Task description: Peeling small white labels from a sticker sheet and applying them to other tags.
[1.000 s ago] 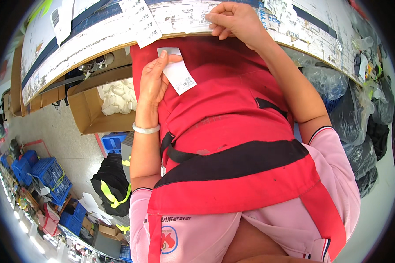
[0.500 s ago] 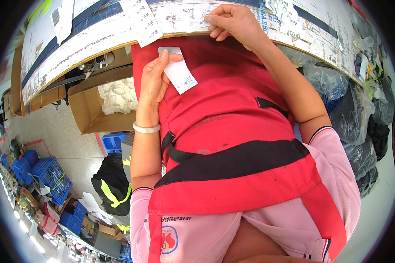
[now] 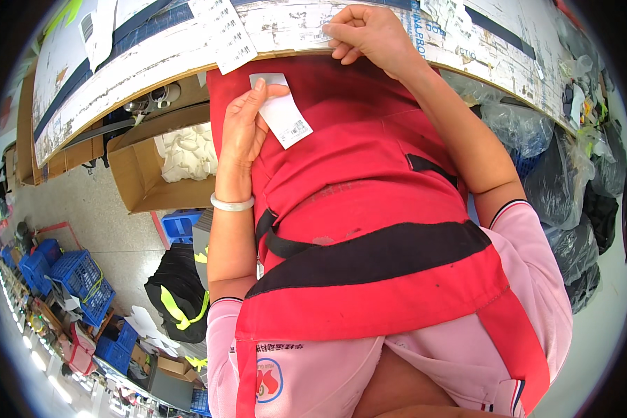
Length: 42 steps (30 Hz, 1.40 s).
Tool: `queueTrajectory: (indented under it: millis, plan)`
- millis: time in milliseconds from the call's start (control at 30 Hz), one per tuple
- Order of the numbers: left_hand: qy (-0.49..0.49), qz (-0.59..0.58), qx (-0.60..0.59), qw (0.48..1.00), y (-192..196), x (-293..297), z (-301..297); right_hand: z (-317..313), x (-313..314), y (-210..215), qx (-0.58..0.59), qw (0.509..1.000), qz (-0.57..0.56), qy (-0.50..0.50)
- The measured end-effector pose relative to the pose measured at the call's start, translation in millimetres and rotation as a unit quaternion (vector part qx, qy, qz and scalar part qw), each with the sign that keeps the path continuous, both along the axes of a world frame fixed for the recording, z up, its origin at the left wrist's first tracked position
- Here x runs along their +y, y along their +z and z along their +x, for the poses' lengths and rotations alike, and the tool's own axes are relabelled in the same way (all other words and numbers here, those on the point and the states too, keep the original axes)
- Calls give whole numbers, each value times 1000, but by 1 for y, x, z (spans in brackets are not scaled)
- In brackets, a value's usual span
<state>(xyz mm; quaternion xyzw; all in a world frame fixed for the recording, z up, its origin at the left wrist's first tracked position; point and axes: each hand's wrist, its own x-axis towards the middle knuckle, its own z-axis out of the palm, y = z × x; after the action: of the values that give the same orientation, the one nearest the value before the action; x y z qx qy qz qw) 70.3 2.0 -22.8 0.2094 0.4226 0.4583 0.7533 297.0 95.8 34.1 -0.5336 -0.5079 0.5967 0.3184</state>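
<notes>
Overhead, the worn white table (image 3: 146, 78) with blue bands spans the upper part of your view, its brown front edge bowed by the lens. A printed label sheet (image 3: 224, 38) overhangs that edge. Below and left, an open carton (image 3: 134, 171) contains crumpled off-white pieces (image 3: 188, 153); the grey floor (image 3: 111, 221) extends beyond it to blue crates (image 3: 85, 280). Plastic bags (image 3: 559, 182) are piled at the right.

Your left hand (image 3: 242, 129) pinches the white label (image 3: 284, 115) between thumb and fingers, in front of your red apron (image 3: 348, 139), just below the table edge. The label's long axis slants from upper left to lower right; its printed end points toward your body and to the right. Your right hand (image 3: 382, 43) is at the table edge with fingers curled, near a white slip (image 3: 315, 40); whether it grips the slip cannot be determined.
</notes>
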Motion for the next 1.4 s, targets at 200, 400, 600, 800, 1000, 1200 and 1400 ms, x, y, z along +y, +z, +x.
queueTrajectory:
  millis: [200, 400, 600, 800, 1000, 1200, 1400]
  plan:
    - [-8, 1, 1, 1000, 3, 0, -1, -5, -5, 6, -72, 995, 67, 26]
    - [-11, 6, 0, 1000, 0, 0, 4, 5, -12, 11, -67, 994, 77, 35]
    - [-29, 52, 21, 998, 0, -4, 7, 56, -22, 30, -38, 995, 91, -26]
    - [-99, 87, 91, 987, 14, -7, 11, 166, -6, 11, -273, 922, 182, -204]
    - [-83, 49, 164, 982, 19, -8, 21, 183, -2, -2, -584, 745, 260, -191]
    - [-84, 83, 168, 979, 17, -10, 20, 58, -49, 23, -151, 980, 75, 106]
    - [-33, 41, 81, 995, 22, -8, 22, 10, -63, -3, -34, 961, -87, 259]
